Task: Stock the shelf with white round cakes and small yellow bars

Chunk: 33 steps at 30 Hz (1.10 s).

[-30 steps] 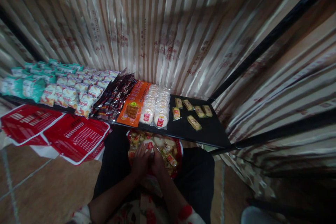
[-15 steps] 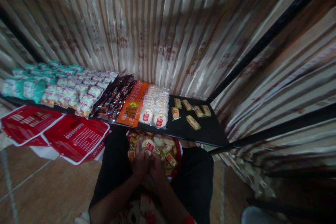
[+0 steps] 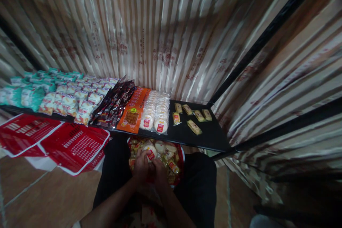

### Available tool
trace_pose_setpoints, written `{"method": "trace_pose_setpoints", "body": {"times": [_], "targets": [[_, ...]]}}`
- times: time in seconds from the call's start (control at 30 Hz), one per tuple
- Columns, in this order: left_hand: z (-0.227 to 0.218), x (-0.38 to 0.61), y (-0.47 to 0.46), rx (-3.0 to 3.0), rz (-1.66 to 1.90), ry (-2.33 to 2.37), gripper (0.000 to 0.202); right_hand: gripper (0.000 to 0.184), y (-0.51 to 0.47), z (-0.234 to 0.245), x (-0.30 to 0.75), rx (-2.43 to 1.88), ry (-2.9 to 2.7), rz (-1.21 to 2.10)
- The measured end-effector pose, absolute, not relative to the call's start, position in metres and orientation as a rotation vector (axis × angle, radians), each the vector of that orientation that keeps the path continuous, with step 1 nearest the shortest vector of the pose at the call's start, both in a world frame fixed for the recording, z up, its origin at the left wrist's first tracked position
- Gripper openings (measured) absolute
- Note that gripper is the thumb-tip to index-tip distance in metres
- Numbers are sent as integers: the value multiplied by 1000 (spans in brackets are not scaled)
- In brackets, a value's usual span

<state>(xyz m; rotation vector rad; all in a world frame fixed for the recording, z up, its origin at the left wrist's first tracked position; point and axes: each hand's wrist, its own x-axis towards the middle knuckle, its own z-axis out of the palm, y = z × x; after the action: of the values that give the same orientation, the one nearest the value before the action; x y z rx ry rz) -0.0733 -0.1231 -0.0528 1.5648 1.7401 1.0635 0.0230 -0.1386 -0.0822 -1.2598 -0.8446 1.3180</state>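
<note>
Has two cracker rows (image 3: 148,112) and scattered cakes (image 3: 194,127) laid on the shelf (image 3: 187,138), with packets (image 3: 173,166) left in the red bag (image 3: 183,164). Holds one cracker (image 3: 150,149) over it in the left hand (image 3: 141,167), with curled fingers; cannot tell any grip by the right hand (image 3: 160,171). Cannot see palms or bag bottom.

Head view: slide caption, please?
Left hand holds a round wrapped snack, right hand beside it, above a red-edged bag, black shelf beyond.

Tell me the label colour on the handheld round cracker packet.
The label on the round cracker packet is mostly red, best seen in the head view.
</note>
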Motion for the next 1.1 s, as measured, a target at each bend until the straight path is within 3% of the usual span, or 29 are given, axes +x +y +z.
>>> {"method": "trace_pose_setpoints", "body": {"times": [0.27, 0.5, 0.67, 1.1], "targets": [[-25, -95, -106, 1788, 957, 1495, 30, 47, -114, -65, 26, -1219, -613, 1382], [-9, -108, -86, 1983, 939, 1363, 39, 31, -94, -39, 33, -1223, -876, 1312], [-6, -106, -73, 2010, 1081, 1554, 45, 24, -78, -18, 30, -1289, -931, 1177], [-25, -88, -52, 2057, 1193, 1771, 56, 30, -37, -20, 8, -1350, -917, 1005]]}}
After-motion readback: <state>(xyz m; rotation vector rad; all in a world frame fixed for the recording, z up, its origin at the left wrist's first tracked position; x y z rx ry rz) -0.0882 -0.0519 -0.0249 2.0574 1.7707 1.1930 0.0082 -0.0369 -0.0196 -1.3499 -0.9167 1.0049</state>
